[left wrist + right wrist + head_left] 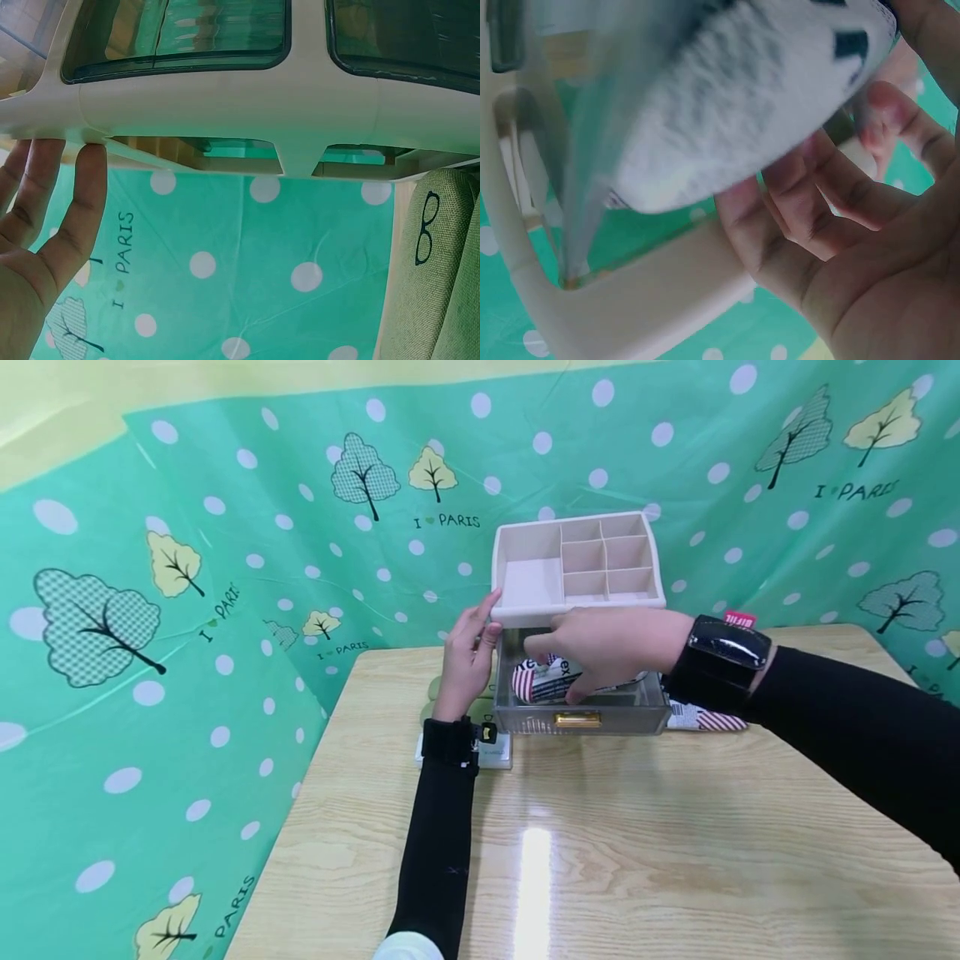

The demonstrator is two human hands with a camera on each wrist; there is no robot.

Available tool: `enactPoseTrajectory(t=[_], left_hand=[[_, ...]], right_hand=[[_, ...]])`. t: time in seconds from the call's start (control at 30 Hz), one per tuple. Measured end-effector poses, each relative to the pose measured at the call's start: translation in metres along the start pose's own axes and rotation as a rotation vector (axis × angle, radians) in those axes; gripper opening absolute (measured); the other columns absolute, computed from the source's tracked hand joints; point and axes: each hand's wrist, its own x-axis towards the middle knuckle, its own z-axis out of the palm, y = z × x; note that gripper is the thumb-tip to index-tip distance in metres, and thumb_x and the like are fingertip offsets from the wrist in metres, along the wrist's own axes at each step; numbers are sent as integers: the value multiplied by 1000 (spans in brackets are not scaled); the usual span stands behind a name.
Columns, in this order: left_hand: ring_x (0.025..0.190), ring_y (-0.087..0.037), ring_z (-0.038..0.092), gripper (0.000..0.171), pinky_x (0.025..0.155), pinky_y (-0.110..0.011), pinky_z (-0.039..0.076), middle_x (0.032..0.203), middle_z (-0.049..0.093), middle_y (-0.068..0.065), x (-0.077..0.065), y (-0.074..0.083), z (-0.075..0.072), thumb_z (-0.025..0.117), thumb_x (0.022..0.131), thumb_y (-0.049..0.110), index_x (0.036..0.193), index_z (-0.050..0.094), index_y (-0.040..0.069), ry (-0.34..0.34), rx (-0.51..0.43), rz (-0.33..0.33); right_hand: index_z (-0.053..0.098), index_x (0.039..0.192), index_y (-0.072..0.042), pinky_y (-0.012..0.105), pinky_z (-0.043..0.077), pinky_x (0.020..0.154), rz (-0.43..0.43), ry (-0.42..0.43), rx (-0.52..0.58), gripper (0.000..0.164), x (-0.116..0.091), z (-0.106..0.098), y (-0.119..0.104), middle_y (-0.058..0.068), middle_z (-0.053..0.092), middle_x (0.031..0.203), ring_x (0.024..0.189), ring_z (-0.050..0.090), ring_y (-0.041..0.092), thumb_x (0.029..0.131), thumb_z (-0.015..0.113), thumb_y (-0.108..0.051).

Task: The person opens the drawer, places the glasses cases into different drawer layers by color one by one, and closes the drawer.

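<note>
White packet (546, 682) with dark print and stripes, sitting in the grey see-through drawer (630, 720), under the right grip (603, 643). Right grip: fingers spread and bent about the packet, some tips against its edge in the right wrist view; pinching or only touching, cannot tell. Packet reads light and soft, likely thin wrap over a padded filling, so it should give under finger pressure; wrap may be a bit slippery, contents probably not fragile. Best hold: thumb one side, fingers the other, across the thick middle; a corner pinch could let it sag or twist. Drawer walls look stiff and leave limited knuckle room.

Left grip (467, 662): fingers fairly straight, tips touching the side edge of the white organizer (543, 610), not wrapped round anything. Organizer looks rigid; its rim is a fair spot for steadying. Gold handle (578, 720) on the drawer front, untouched. Further out: striped pack (705, 718) right of the organizer, green fabric item (442, 262) on the left, all on the wooden counter (637, 843).
</note>
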Motion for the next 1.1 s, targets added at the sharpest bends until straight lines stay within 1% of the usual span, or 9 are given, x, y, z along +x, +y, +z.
enactPoseTrajectory(t=[0.1, 0.23, 0.37, 0.5, 0.6, 0.7, 0.8, 0.87, 1.1], left_hand=[[115, -27, 62, 50, 87, -37, 60, 137, 58, -17, -1, -1, 0, 45, 106, 35, 154, 49, 21, -4, 0, -4], [114, -27, 62, 51, 86, -37, 60, 136, 57, -17, -2, -1, 0, 44, 106, 38, 154, 48, 21, -3, -4, 1], [113, -26, 62, 49, 85, -37, 60, 136, 58, -16, -2, 0, 0, 46, 106, 34, 154, 48, 22, -1, -3, -6], [114, -26, 62, 48, 86, -38, 60, 136, 58, -16, -1, 1, 0, 50, 106, 25, 154, 48, 21, 0, -8, -6], [115, -27, 62, 48, 86, -39, 60, 136, 57, -17, -1, 1, 0, 50, 106, 23, 154, 48, 21, 1, -11, -3], [115, -27, 62, 48, 86, -38, 60, 136, 57, -16, -1, 0, 0, 48, 106, 29, 154, 49, 22, 2, -6, -1], [116, -26, 62, 50, 86, -37, 60, 136, 58, -16, -1, -2, 0, 45, 106, 36, 154, 49, 23, 1, 4, 0], [115, -26, 62, 50, 86, -37, 60, 135, 58, -16, -1, -2, 0, 45, 106, 37, 154, 48, 23, 0, 4, 1], [116, -27, 61, 48, 86, -39, 61, 137, 57, -16, -1, 0, 0, 50, 107, 24, 154, 48, 22, 0, -17, -8]], right_hand=[[61, 119, -17, 37, 54, 78, -7, -17, -15, 52, 1, 2, -2, 3, 64, 104, 90, 56, 22, 79, 91, -34], [61, 119, -16, 38, 55, 81, 9, -25, 7, 52, 0, 0, -3, 4, 63, 108, 92, 56, 23, 79, 90, -32], [60, 121, -14, 39, 56, 84, 15, -33, -24, 54, 1, 0, -3, 5, 65, 113, 93, 58, 23, 80, 90, -35], [64, 114, -13, 37, 55, 78, 29, -46, -65, 48, 3, 3, -5, 5, 64, 101, 87, 57, 22, 81, 89, -37], [65, 111, -12, 36, 54, 75, 33, -36, -88, 46, 4, 4, -6, 4, 63, 94, 82, 57, 22, 82, 88, -38], [65, 113, -11, 36, 55, 76, 41, -30, -100, 47, 5, 6, -6, 5, 64, 94, 81, 58, 22, 83, 87, -40], [64, 114, -10, 37, 57, 77, 50, -29, -87, 48, 5, 10, -6, 6, 64, 95, 83, 59, 22, 83, 88, -38], [64, 115, -10, 38, 57, 79, 58, -30, -79, 48, 5, 11, -6, 6, 64, 97, 84, 59, 22, 83, 88, -37], [64, 113, -11, 38, 57, 80, 61, -21, -65, 46, 4, 14, -4, 5, 64, 97, 85, 58, 21, 83, 87, -36]])
